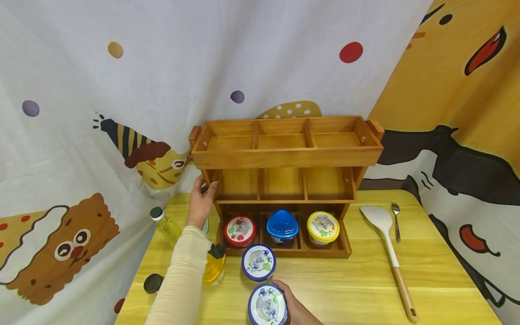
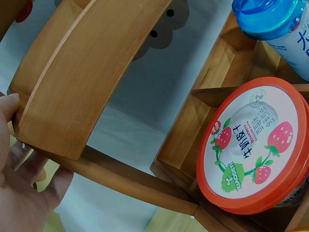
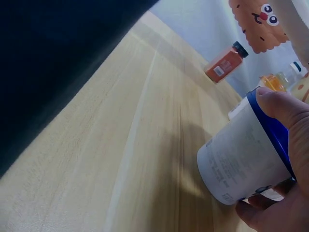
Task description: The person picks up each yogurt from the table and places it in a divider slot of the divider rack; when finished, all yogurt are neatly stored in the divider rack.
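My left hand (image 1: pixel 200 205) holds the left end of a three-tier wooden rack (image 1: pixel 284 159) at the middle tier, thumb in front. In the left wrist view, its fingers curl under the wood. Low in the head view, my right hand (image 1: pixel 294 304) grips a white cup (image 3: pixel 241 154) with a blue, blueberry-printed lid (image 1: pixel 267 304); this cup tilts in the right wrist view. A second blueberry cup (image 1: pixel 258 262) is just beyond it. In the bottom tier sit a red-lidded strawberry cup (image 1: pixel 240 230), a blue-lidded cup (image 1: pixel 282 224) and a yellow-lidded cup (image 1: pixel 323 227).
Left on the table (image 1: pixel 337 289) stand a green-capped bottle (image 1: pixel 166 224), a black-capped jar (image 1: pixel 153 283) and a yellow container (image 1: pixel 214 267), partly behind my left sleeve. To the right lie a spatula (image 1: pixel 382 221) and a fork (image 1: pixel 396 222). A printed cloth (image 1: pixel 170 58) hangs behind.
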`<state>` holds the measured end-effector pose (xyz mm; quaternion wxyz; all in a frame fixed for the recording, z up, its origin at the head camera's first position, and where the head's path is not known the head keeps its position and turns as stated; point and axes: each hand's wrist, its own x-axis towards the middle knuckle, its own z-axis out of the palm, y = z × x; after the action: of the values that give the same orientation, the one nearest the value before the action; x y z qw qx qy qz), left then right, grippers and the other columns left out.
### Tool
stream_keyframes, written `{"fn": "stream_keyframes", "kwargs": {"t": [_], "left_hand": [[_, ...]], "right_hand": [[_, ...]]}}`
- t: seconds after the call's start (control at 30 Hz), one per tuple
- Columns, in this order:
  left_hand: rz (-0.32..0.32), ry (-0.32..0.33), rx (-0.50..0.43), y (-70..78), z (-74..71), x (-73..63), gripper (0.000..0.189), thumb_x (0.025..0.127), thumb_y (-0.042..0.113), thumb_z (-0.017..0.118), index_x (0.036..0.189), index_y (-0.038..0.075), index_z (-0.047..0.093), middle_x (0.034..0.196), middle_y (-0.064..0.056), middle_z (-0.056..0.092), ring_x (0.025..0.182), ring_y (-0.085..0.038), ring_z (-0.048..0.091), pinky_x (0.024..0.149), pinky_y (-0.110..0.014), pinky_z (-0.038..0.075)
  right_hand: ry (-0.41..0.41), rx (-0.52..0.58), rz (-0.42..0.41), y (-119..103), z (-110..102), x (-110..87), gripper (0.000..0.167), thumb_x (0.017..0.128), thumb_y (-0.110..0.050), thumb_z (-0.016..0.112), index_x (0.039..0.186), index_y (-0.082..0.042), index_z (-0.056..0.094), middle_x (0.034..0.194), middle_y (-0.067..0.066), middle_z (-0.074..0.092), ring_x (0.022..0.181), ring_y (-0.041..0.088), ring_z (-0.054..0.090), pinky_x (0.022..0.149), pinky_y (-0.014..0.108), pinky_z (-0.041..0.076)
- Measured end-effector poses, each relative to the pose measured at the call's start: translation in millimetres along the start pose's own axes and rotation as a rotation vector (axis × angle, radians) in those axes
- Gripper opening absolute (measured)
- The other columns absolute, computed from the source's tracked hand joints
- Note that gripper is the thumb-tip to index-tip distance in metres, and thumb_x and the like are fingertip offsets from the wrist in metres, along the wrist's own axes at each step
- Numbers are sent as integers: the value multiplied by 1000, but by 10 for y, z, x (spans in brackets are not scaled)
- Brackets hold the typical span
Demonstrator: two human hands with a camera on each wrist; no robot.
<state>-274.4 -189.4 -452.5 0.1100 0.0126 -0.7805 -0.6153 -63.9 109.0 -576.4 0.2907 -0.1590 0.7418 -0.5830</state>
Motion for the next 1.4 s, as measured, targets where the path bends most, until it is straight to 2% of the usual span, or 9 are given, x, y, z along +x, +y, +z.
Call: {"fn": "stream_keyframes", "kwargs": {"t": [0.23, 0.47, 0.77, 0.87, 1.0, 1.07, 1.23, 1.33, 1.4], "left_hand": [[-7, -10, -8, 9, 0, -1, 50, 101, 39, 54, 146, 22, 42, 146, -8, 46, 133, -29, 47, 103, -50, 45], [0, -16, -10, 2, -3, 4, 51, 101, 39, 53, 147, 20, 40, 145, -9, 46, 133, -29, 47, 104, -50, 45], [-5, -17, -12, 11, -12, 4, 52, 101, 40, 54, 147, 22, 40, 144, -8, 48, 133, -28, 47, 104, -49, 45], [-6, -15, -13, 3, -9, 6, 51, 101, 39, 54, 147, 22, 40, 144, -9, 47, 133, -28, 47, 104, -49, 45], [-13, -13, -22, -4, -8, 14, 51, 101, 38, 54, 147, 21, 40, 145, -9, 47, 134, -29, 47, 105, -49, 44], [-21, -18, -31, 11, -10, 14, 51, 102, 36, 54, 148, 20, 40, 146, -10, 46, 135, -29, 46, 106, -49, 43], [-37, -28, -46, 180, -17, -57, 50, 103, 26, 53, 149, 14, 38, 147, -16, 45, 136, -34, 44, 107, -52, 41], [-39, -30, -40, 297, -19, -122, 50, 103, 23, 52, 149, 11, 38, 147, -17, 44, 135, -35, 44, 106, -52, 42], [-44, -28, -37, 334, -20, -147, 49, 103, 23, 53, 149, 11, 38, 147, -15, 44, 135, -33, 45, 105, -50, 43]], "right_hand": [[25, -4, 7, -17, -6, -29, 107, 74, -28, 88, 152, -9, 17, 145, 21, 38, 131, 37, 42, 105, 52, 38], [87, -11, -79, -39, -17, -124, 105, 74, -21, 87, 151, -3, 18, 146, 24, 38, 125, 3, 44, 98, 16, 38], [136, 11, -110, -254, -118, -300, 106, 76, -21, 86, 151, -2, 14, 150, 28, 29, 125, -10, 37, 99, 15, 38], [187, 7, -116, -343, -163, -359, 105, 75, -17, 86, 151, -3, 15, 150, 27, 29, 131, 0, 38, 104, 26, 40], [306, -13, -22, -560, -223, -446, 104, 74, -20, 87, 152, -13, 18, 151, 20, 34, 135, 31, 40, 107, 51, 37], [379, -8, 5, -654, -271, -479, 105, 72, -20, 88, 152, -19, 20, 151, 16, 35, 135, 36, 39, 107, 51, 37], [519, -32, -117, -769, -470, -534, 106, 74, -10, 86, 154, -24, 19, 154, 10, 29, 130, 6, 42, 101, 23, 40], [563, -46, -200, -824, -607, -561, 104, 77, -4, 83, 155, -22, 16, 152, 8, 27, 123, -4, 42, 96, 20, 44], [594, -67, -223, -871, -694, -579, 104, 78, -3, 82, 155, -22, 14, 150, 7, 28, 121, -5, 43, 94, 19, 45]]}}
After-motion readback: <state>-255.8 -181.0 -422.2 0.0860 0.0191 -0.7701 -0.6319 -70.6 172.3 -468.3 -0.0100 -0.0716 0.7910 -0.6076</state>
